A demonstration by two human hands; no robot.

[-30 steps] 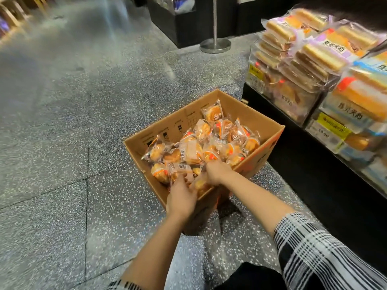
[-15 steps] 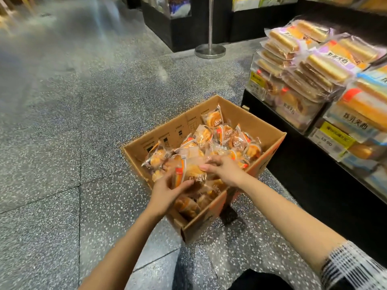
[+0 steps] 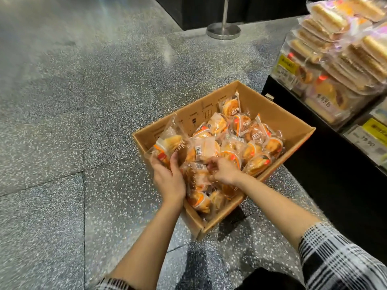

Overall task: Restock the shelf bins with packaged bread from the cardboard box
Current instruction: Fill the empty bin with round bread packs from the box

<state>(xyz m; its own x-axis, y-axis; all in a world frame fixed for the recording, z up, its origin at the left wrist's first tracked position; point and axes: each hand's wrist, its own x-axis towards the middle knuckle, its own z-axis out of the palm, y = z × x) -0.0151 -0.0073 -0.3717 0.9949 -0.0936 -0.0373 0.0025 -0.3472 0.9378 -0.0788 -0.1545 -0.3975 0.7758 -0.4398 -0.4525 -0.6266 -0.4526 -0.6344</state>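
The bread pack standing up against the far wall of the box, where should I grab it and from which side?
Probably take the upright pack by its crimped top edge, coming straight down from above. It leans on the cardboard box wall with other packs crowding its lower half, so only the top stands clear. The right hand is nearer; the left hand already holds a pack.

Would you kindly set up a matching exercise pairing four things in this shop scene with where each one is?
Things:
1. Brown cardboard box
2. Clear-wrapped orange bread packet with upright top
3. Round silver metal post base
4. Yellow price label

Places:
A. Far floor, top of view
B. Gripped by the left hand
C. On the speckled floor beside the black shelf unit
D. Front of a shelf bin, right side

The right hand reaches among packets in the box.

Pairs: 1-C, 2-B, 3-A, 4-D
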